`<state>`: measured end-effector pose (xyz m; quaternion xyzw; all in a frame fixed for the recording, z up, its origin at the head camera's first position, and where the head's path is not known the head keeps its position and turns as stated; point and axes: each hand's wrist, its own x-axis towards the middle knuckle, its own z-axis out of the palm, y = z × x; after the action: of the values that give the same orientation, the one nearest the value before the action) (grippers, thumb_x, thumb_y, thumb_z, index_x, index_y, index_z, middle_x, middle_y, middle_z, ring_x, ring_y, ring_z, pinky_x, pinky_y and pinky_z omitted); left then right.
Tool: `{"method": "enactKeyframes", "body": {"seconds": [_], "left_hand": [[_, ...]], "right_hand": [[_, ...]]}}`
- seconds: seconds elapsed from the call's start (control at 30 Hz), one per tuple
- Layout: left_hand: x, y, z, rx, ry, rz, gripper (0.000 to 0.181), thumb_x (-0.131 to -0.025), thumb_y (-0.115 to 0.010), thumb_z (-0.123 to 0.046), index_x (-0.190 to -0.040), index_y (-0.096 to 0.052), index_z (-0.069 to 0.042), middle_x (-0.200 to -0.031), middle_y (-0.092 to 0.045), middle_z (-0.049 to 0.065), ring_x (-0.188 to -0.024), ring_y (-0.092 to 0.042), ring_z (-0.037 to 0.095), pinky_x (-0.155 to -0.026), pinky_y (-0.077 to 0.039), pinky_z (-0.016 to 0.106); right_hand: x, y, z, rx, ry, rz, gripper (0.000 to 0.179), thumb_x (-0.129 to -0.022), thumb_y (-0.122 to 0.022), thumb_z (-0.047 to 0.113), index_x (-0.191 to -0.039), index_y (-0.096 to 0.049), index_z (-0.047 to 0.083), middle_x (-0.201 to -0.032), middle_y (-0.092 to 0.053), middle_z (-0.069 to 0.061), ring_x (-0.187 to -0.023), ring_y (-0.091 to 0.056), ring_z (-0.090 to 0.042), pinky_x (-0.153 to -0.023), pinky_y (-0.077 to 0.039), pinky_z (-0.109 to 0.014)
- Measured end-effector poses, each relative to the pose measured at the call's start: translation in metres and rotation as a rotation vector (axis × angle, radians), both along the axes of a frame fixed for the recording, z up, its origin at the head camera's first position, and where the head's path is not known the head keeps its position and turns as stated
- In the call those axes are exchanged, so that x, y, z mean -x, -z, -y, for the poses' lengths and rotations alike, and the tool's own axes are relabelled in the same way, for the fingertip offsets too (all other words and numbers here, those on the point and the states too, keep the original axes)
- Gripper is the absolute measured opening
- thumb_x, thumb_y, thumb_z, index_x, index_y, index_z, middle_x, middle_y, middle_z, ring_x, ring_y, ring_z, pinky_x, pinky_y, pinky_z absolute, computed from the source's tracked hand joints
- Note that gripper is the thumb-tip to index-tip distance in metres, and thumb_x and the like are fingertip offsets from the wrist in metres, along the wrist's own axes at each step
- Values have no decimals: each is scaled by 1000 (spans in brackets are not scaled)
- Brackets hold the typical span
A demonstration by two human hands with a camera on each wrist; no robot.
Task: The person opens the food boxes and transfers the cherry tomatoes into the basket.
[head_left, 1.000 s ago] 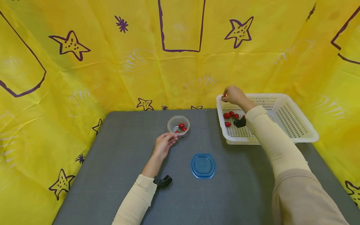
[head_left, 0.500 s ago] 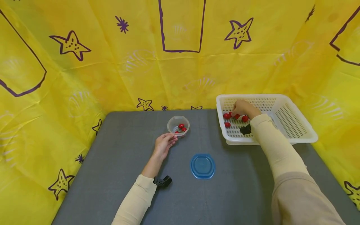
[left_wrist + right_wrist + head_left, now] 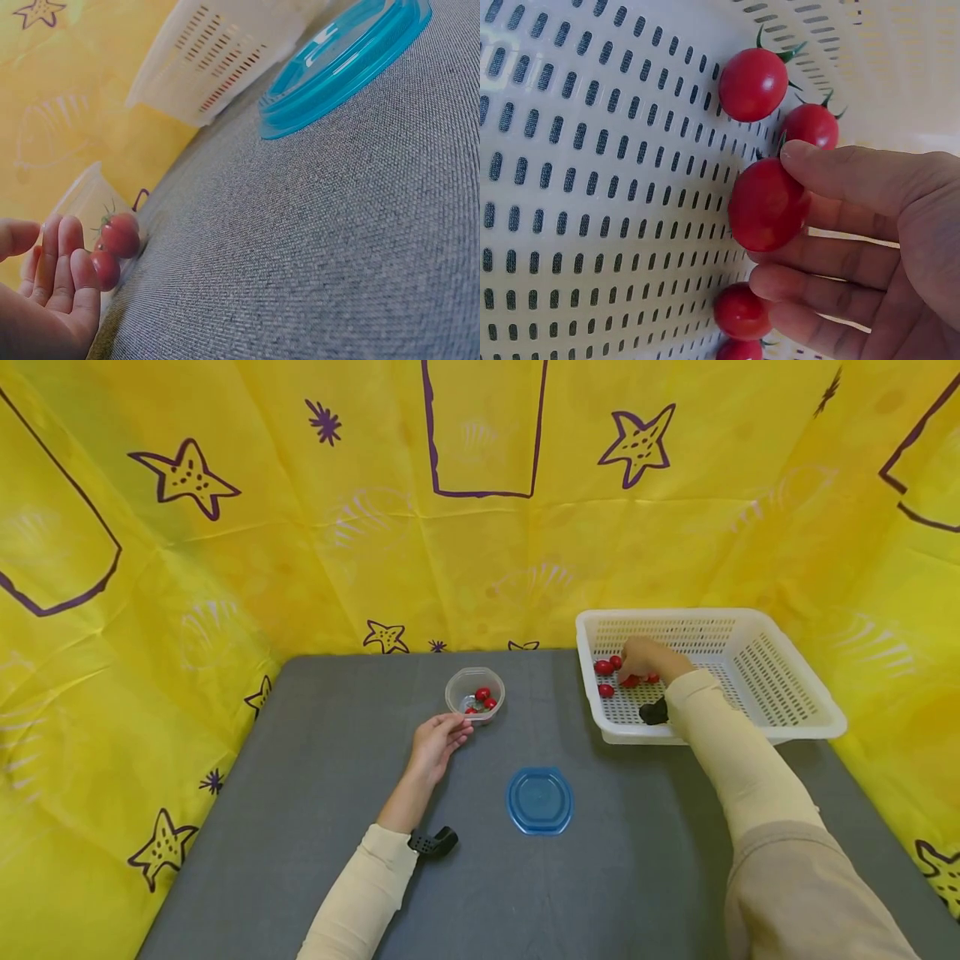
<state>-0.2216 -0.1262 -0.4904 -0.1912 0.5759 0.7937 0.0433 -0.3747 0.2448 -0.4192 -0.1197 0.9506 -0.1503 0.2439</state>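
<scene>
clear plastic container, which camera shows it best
The head view: it looks down into the clear plastic container, showing nearly all its rim and the cherry tomatoes inside. The left wrist view shows only part, behind the left hand. The right wrist view does not show it.

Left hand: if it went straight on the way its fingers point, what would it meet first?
The clear plastic container, whose near rim the left hand seems to pinch. Past that wall, the cherry tomatoes inside look next, though depth is hard to judge.
</scene>
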Motion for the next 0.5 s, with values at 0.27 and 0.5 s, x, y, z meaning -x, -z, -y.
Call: {"method": "enactKeyframes", "body": {"seconds": [0.27,0.5], "left_hand": [[0,1,0,0,1,4,11,-96,-60,-10,-103,-61,-2,-77,-70,-3,-72,-69,7,-70,-56,22],[0,0,0,1,0,-1,12,-96,-60,-10,-104,-61,-1,-77,-70,-3,-72,-69,8,-69,-56,21]], "right_hand": [[-3,-6,3,-15,-23,-35,27,-86,-71,22,-77,-61,-1,-59,-52,-3,-55,-49,-15,-54,-40,-25],[-1,-25,12,-10,-72,-181,28,-89,-67,19,-89,-67,-8,-73,-62,-12,-68,-53,-23,-64,-44,-33]]}}
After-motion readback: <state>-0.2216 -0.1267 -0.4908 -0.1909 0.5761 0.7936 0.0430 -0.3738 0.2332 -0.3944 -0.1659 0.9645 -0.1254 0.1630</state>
